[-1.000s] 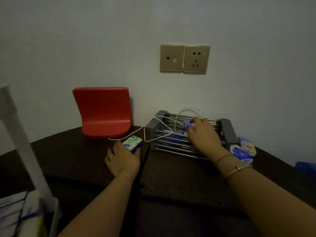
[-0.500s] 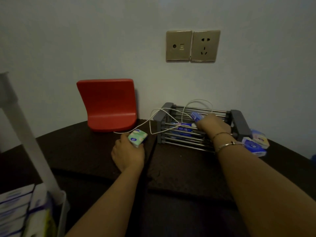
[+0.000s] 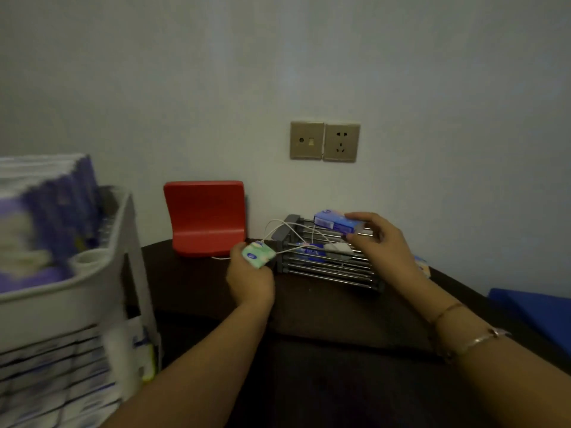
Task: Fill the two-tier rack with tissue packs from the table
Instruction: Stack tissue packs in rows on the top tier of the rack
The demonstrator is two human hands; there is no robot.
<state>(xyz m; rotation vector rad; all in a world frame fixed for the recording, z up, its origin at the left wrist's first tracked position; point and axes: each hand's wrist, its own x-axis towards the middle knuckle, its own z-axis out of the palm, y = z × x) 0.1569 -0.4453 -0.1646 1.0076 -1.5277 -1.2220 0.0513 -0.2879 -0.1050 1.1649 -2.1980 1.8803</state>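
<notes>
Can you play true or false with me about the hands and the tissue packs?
1. The right hand holds a blue tissue pack. True.
2. The left hand is empty. False: it grips a green tissue pack.
3. The blue pack is lying flat on the table. False: it is held up above the metal bar basket.
4. A white cable loops over the basket. True.
5. The red stand is right of the basket. False: it stands to the left, against the wall.

white cable draped across metal basket, table front bare
</notes>
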